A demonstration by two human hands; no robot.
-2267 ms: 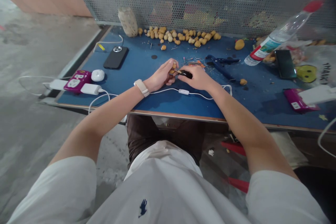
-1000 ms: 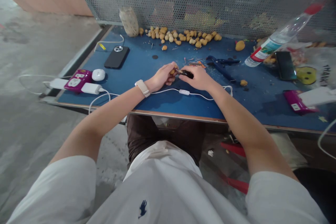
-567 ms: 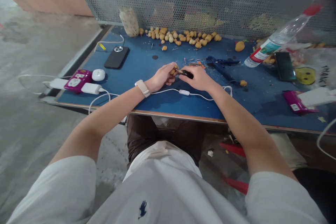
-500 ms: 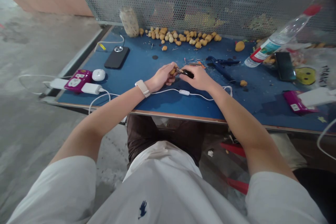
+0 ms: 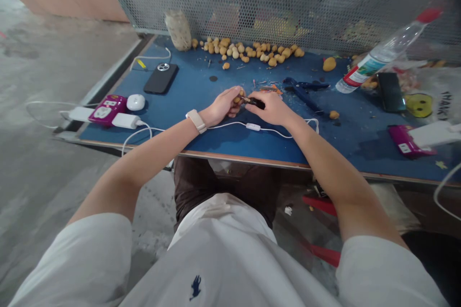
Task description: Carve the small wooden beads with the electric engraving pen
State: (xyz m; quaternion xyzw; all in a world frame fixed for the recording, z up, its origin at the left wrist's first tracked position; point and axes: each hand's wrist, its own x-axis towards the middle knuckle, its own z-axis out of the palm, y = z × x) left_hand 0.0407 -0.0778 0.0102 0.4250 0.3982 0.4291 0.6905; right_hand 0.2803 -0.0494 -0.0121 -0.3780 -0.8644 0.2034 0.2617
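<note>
Shifted slightly — black-handled hand tool (image 5: 256, 103), tip just beside small tan nut (image 5: 237, 99), above blue bench (image 5: 187, 87).
Left hand (image 5: 224, 105) grip clamped on nut — likely hard, slippery, pinch its sides; right hand (image 5: 273, 108) grip clamped on tool.

One head-worn view, facing forward and down, close above left hand (image 5: 223, 104) and right hand (image 5: 272, 108) (own chest (image 5: 194, 259) in frame)
</note>
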